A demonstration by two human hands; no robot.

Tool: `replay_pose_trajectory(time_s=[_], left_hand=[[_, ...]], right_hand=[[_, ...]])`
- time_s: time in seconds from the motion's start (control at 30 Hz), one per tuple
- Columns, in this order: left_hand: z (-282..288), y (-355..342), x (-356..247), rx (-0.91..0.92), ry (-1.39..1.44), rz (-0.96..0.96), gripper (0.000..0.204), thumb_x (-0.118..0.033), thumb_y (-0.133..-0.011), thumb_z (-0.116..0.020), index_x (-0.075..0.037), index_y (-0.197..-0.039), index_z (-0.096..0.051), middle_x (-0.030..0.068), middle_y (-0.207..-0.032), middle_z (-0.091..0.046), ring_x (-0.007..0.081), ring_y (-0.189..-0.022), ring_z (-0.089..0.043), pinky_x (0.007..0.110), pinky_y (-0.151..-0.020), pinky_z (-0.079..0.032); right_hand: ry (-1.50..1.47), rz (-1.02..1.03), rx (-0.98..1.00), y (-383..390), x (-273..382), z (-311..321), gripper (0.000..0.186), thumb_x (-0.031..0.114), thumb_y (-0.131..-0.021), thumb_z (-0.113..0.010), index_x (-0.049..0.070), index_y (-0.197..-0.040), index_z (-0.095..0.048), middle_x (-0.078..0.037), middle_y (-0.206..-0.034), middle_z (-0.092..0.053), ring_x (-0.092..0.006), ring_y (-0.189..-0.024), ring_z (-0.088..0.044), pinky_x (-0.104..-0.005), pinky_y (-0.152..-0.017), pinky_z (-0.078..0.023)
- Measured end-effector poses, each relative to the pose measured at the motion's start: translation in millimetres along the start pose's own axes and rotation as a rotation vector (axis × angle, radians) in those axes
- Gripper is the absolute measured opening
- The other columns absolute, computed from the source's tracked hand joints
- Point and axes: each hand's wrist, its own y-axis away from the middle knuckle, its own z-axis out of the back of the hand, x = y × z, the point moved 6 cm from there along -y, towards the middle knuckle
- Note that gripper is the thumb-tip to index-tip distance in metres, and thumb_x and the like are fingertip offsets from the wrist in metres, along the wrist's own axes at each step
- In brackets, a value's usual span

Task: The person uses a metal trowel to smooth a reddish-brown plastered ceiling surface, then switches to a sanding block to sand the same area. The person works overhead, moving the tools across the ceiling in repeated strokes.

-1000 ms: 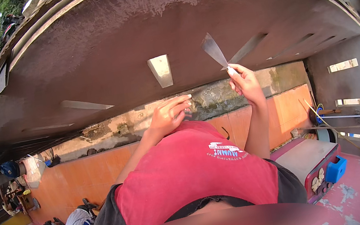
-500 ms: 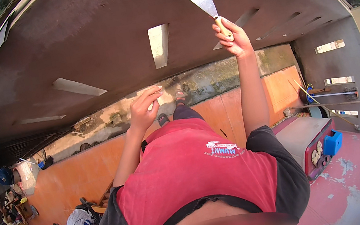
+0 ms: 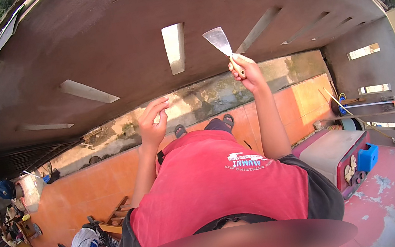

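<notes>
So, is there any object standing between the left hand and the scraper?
Nothing visible stands between them. The right hand holds the scraper by its handle; the left hand is apart, and only the brown wall and stained strip show behind the gap.

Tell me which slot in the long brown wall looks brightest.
The pale, nearly upright slot just left of the wooden-handled, triangular metal scraper in the right hand; the others slant more and look greyer.

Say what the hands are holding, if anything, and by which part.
The right hand holds a scraper by its pale handle, leaving the blade free. Nothing shows in the left hand.
</notes>
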Motion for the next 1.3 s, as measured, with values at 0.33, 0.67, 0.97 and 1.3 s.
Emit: replay_pose_trajectory(time_s=[0.33, 0.67, 0.97, 1.3], left_hand=[[-120, -56, -41, 0.094, 0.11, -0.084, 0.027, 0.016, -0.087, -0.059, 0.002, -0.105, -0.073, 0.0154, -0.113, -0.076, 0.0217, -0.091, -0.075, 0.032, -0.08, -0.06], [-266, -72, -89, 0.183, 0.201, -0.086, 0.03, 0.017, -0.088, -0.057, 0.002, -0.109, -0.073, 0.0182, -0.115, -0.075, 0.0232, -0.091, -0.076, 0.033, -0.084, -0.06], [-297, -64, -101, 0.113, 0.153, 0.002, 0.025, 0.015, -0.088, -0.058, 0.003, -0.105, -0.073, 0.0154, -0.11, -0.076, 0.0206, -0.088, -0.075, 0.031, -0.08, -0.06], [-300, -97, -69, 0.217, 0.253, 0.084, 0.023, 0.009, -0.094, -0.06, 0.002, -0.111, -0.074, 0.0167, -0.114, -0.075, 0.0231, -0.095, -0.075, 0.034, -0.085, -0.06]], right_hand=[[0.39, 0.283, -0.338, 70, 75, 132, 0.039, 0.016, -0.098, -0.074, 0.0, -0.131, -0.061, -0.003, -0.086, -0.072, -0.0032, -0.061, -0.056, -0.0182, -0.051, -0.039], [0.32, 0.212, -0.48, 145, 102, 287, 0.029, 0.013, -0.101, -0.068, 0.001, -0.127, -0.063, -0.008, -0.089, -0.073, -0.0066, -0.065, -0.058, -0.0214, -0.057, -0.042], [0.279, 0.207, -0.271, 114, 137, 305, 0.026, 0.01, -0.101, -0.067, 0.0, -0.125, -0.063, -0.004, -0.083, -0.068, -0.0066, -0.067, -0.059, -0.0219, -0.058, -0.043], [0.593, 0.142, 0.121, 70, 166, 209, 0.027, 0.011, -0.096, -0.075, 0.004, -0.118, -0.063, 0.001, -0.088, -0.066, -0.0051, -0.073, -0.058, -0.023, -0.063, -0.046]])
